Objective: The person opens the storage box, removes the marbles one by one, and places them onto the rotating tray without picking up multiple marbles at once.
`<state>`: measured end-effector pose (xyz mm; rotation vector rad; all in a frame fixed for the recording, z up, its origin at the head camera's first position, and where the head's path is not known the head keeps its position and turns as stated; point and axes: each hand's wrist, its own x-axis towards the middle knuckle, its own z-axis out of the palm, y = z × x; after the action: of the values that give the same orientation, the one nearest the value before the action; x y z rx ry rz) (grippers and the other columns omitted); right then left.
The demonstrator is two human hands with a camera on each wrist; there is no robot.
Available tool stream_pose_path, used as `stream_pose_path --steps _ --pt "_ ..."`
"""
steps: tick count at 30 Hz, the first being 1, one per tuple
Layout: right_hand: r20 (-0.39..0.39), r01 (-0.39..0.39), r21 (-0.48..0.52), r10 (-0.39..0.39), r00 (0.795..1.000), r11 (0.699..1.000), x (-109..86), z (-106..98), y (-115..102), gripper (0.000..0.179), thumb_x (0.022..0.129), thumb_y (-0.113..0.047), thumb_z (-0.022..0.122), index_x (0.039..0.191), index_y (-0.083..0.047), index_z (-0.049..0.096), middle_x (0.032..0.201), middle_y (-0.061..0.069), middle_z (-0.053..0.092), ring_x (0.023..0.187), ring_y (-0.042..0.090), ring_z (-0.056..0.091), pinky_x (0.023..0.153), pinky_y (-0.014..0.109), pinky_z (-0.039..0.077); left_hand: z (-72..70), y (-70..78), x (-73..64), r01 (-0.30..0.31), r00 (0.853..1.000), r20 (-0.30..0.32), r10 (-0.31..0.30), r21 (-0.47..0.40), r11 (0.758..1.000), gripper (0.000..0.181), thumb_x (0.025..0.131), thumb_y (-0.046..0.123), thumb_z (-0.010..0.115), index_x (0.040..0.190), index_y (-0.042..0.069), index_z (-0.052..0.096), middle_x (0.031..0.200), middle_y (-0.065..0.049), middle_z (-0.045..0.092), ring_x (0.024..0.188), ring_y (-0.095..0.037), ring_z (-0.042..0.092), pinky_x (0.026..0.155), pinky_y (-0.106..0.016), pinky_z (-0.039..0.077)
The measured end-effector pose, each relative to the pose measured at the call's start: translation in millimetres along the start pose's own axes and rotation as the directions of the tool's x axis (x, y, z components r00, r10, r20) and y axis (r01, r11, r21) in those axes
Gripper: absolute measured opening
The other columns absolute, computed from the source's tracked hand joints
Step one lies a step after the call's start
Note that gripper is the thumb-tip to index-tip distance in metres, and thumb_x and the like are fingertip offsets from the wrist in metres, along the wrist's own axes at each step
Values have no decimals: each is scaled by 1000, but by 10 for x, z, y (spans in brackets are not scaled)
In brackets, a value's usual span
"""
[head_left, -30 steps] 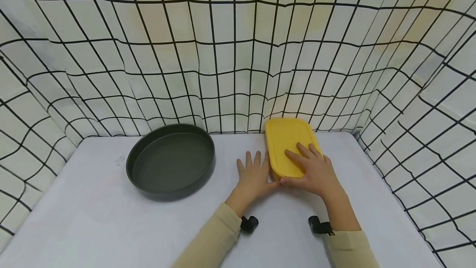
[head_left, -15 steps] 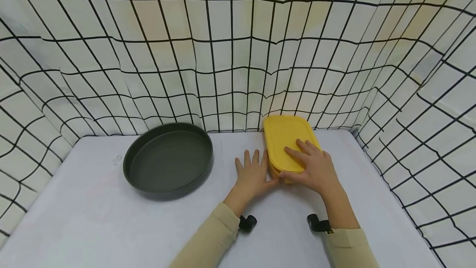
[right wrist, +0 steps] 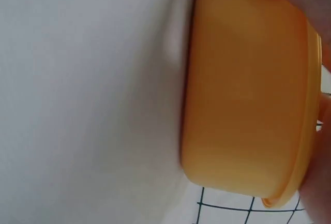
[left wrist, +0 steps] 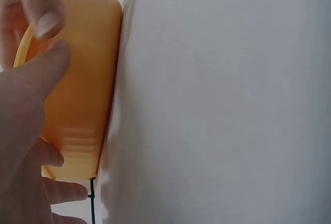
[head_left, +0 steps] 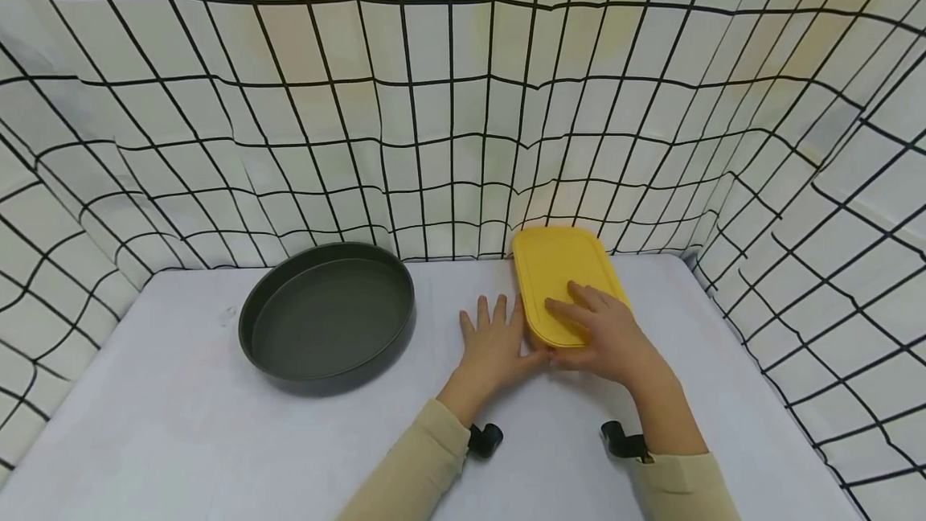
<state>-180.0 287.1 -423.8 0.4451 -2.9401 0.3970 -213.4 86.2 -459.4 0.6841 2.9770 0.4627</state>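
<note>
A rectangular food container point(right wrist: 238, 94) of orange-yellow plastic, with a yellow lid point(head_left: 553, 264), stands on the white table near the back. My right hand point(head_left: 615, 344) lies over the lid's near right part, fingers spread on top, thumb at the near rim. In the left wrist view that thumb point(left wrist: 47, 22) hooks over the lid's rim. My left hand point(head_left: 492, 352) is beside the near left corner, its fingers straight and spread. Its thumb point(left wrist: 51, 61) touches the container's near side, close to the other thumb. My palms hide parts of the near corners.
A round dark green pan point(head_left: 325, 312) sits on the table point(head_left: 181, 441) to the left. White cloth walls point(head_left: 427, 119) with a black grid rise behind and at both sides. A black wrist camera point(head_left: 485, 441) is strapped to each wrist.
My right hand's fingers have shifted slightly left on the lid. The lid's near edge, raised a little half a second ago, is lower now. The left hand has barely moved.
</note>
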Motion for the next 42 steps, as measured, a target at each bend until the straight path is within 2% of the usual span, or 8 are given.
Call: stream_pose_path --steps 3,5,13,19,26,31,37,42 --pt "35 -38 -30 39 999 999 -21 34 10 81 74 -57 82 146 -40 49 161 16 30 148 49 17 110 76 7 20 8 -1 -1 1000 -14 0 -11 1000 109 82 84 48 158 10 25 159 -21 31 147 -52 19 109 -75 17" --pt "53 -67 -49 69 996 997 -38 39 17 78 77 -58 78 147 -44 46 162 14 28 149 50 13 107 80 2 22 16 -3 -5 1000 -16 4 -15 1000 110 81 86 46 158 10 25 159 -21 31 146 -52 19 109 -75 18" --pt "67 -53 -35 56 996 998 -72 22 11 72 81 -55 76 146 -46 46 162 9 30 149 47 17 107 77 12 -9 14 3 10 1000 13 -10 -11 1000 118 76 89 47 159 10 20 161 -22 27 148 -50 16 110 -74 18" --pt "90 -17 46 13 996 999 -57 40 -48 65 86 -47 74 145 -46 48 163 6 29 151 45 13 107 76 8 1 -89 4 50 998 32 -48 -37 998 127 71 93 49 160 10 12 162 -22 24 149 -49 14 110 -75 14" --pt "109 -16 119 3 994 993 -37 -9 15 67 81 -61 73 142 -44 52 161 6 32 151 43 13 113 73 2 -13 -136 -2 46 999 7 -46 -65 997 126 69 93 50 160 13 15 161 -22 25 148 -52 14 109 -76 13" --pt "126 8 157 -28 992 988 -41 -39 50 66 82 -57 73 143 -43 52 162 6 30 152 43 10 116 67 -1 -21 -133 2 51 999 -19 -51 -34 998 128 67 95 48 160 14 17 161 -21 27 148 -52 14 109 -77 12" --pt "107 30 175 -50 993 984 -50 -89 85 67 82 -55 73 143 -38 53 160 7 34 151 42 15 117 67 2 -41 -108 -11 57 998 -36 -56 23 998 126 67 96 45 161 16 17 161 -21 26 148 -52 13 110 -76 10" --pt "62 52 132 -61 996 990 -42 -175 30 63 86 -51 71 145 -36 52 157 7 40 149 39 24 116 69 7 -47 -112 -15 61 997 -39 -59 57 997 123 69 95 44 161 17 16 161 -20 26 148 -52 13 110 -76 10"
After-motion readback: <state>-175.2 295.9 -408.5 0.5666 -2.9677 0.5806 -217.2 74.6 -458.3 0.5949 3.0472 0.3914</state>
